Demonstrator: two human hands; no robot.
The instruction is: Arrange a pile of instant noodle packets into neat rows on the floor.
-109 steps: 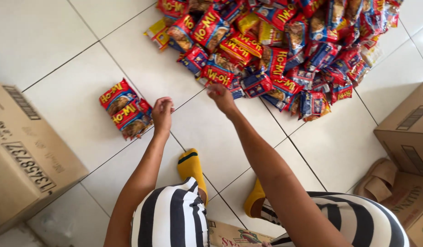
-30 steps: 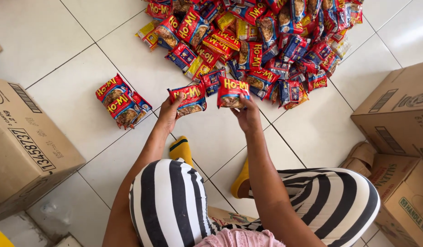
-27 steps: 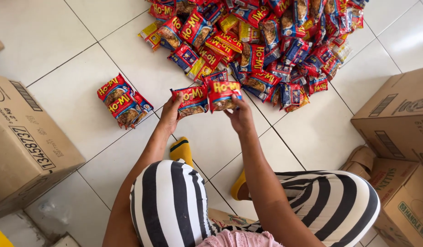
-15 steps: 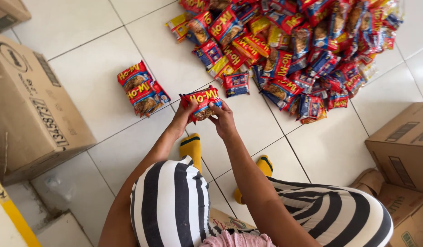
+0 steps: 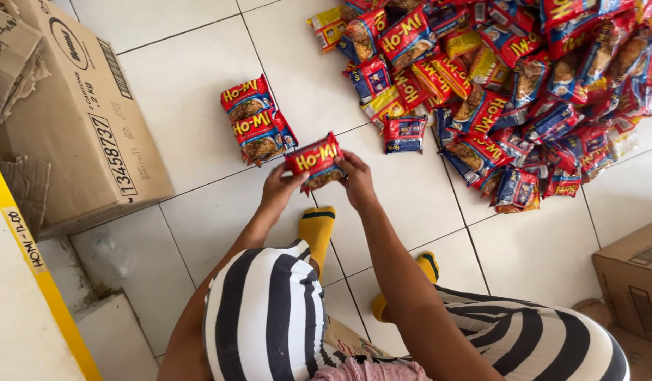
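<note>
Both hands hold one red noodle packet (image 5: 314,161) just above the white tiled floor (image 5: 185,106). The left hand (image 5: 280,189) has its fingers closed on the packet's left edge, and the right hand (image 5: 357,180) has its fingers closed on the right edge, so the packet hangs flat between them with its printed face up.

Just to the upper left of the packet, a small stack of packets (image 5: 256,120) of the same kind lies on the floor, close to the left hand but apart from it. To the upper right, a big loose heap of packets (image 5: 523,85) in red, blue and yellow spreads across the tiles, well clear of both hands. One small dark packet (image 5: 403,134) sits at the near edge of that heap, not far from the right hand.

A large cardboard box (image 5: 79,120) stands on the left, and another brown box (image 5: 632,282) shows at the right edge. The person wears black-and-white striped trousers (image 5: 269,324) and yellow socks (image 5: 317,229), with the feet planted on the floor below the held packet.
</note>
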